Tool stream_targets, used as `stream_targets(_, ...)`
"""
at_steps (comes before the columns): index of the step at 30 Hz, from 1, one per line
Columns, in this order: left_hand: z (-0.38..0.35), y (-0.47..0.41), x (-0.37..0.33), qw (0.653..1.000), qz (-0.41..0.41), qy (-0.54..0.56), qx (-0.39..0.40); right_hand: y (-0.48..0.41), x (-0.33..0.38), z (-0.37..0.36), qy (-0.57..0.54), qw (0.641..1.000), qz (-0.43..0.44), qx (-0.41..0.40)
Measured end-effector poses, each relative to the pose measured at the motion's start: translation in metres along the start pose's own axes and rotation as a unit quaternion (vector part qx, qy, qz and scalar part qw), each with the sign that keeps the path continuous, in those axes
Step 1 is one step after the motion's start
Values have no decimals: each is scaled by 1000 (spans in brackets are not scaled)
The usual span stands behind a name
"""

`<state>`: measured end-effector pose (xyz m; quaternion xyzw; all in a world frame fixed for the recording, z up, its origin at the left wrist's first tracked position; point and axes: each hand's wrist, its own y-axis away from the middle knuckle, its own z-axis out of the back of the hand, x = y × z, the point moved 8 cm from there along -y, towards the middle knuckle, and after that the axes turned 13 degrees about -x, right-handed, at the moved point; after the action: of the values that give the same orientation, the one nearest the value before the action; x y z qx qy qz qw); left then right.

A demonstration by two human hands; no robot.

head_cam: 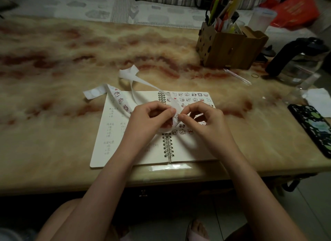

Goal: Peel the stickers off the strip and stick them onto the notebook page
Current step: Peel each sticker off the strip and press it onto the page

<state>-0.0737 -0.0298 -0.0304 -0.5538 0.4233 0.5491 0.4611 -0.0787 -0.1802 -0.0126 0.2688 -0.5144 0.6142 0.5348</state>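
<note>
Many stickers (187, 94) on notebook page (188, 147) | several left on strip (120, 100) | left hand (148, 116), right hand (206, 119): fingers (181, 117) curled, pinching strip

Dim, soft focus, wide-angle edge warp

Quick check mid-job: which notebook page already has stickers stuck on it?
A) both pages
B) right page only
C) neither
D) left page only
B: rows of stickers fill the upper right page, while the left page shows only handwriting, with the strip lying across it.
</note>
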Motion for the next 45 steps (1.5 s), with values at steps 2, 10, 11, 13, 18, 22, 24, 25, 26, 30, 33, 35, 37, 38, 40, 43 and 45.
stream_targets(2,1,-1,3,1000,11,2,-3,0,2,0,6,1000,21,4)
stream_targets(10,4,-2,6,999,34,15,-13,-3,4,12,-74,996,-43,9)
stream_targets(11,4,-2,6,999,33,14,-14,-5,0,17,-80,995,-67,8)
stream_targets(13,4,-2,6,999,33,13,-17,-7,-11,27,-76,990,-116,15)
stream_targets(18,4,-2,6,999,29,7,-20,-8,-30,43,-37,984,-170,39)
stream_targets(22,4,-2,7,999,29,4,-22,-7,-37,50,-18,981,-189,33)
stream_targets(24,5,-2,7,999,30,0,-23,-7,-40,52,-11,979,-202,34)
stream_targets(25,5,-2,7,999,30,1,-23,-7,-41,54,-5,978,-208,37)
stream_targets(26,5,-2,7,999,30,2,-23,-7,-43,54,2,976,-213,41)
stream_targets(30,5,-1,6,999,27,-1,-18,-5,-48,54,18,972,-229,55)
stream_targets(33,4,-1,6,999,31,9,-17,-4,-50,52,26,971,-231,56)
stream_targets(35,3,-1,6,999,30,10,-14,-4,-52,52,41,972,-226,58)
stream_targets(37,3,-1,5,999,30,13,-14,-4,-53,51,63,972,-216,61)
stream_targets(38,4,-1,6,999,29,12,-15,-4,-53,51,68,973,-214,62)
stream_targets(40,4,-1,5,999,28,12,-15,-4,-54,50,71,973,-213,62)
stream_targets(43,4,-1,5,1000,25,9,-15,-5,-54,49,70,973,-210,61)
stream_targets(45,4,-1,5,999,26,12,-14,-4,-53,48,70,973,-208,63)
